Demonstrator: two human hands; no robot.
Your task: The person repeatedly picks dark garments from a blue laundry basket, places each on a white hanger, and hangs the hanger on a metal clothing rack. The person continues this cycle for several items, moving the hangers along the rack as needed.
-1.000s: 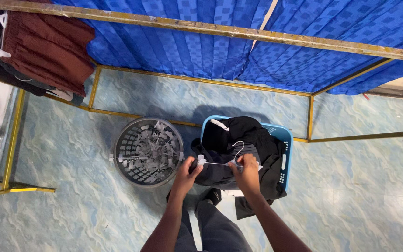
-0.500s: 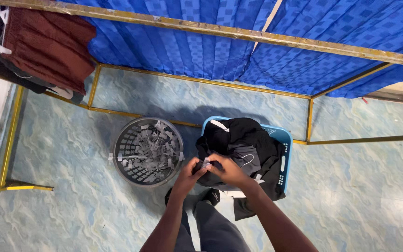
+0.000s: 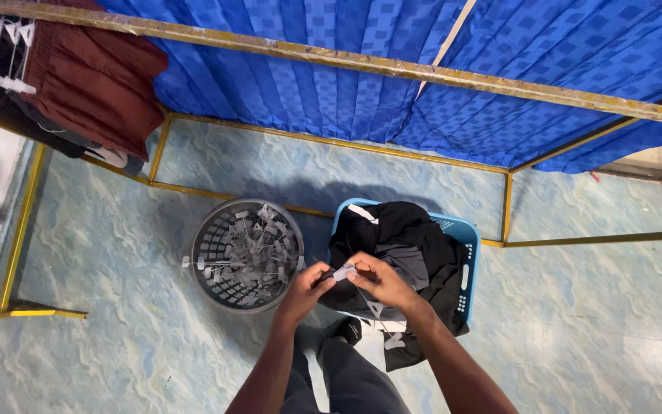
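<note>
Both hands have closed together: left hand and right hand pinch a white hanger over the blue laundry basket, dark clothes unhung; round hanger basket full

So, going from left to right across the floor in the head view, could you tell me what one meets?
Yellow frame leg → round grey basket of white clothes hangers → left hand → right hand, both on a white hanger → blue laundry basket.

Matt black cloth in blue plastic basket; grey perforated plastic bin; glossy marbled floor.
</note>
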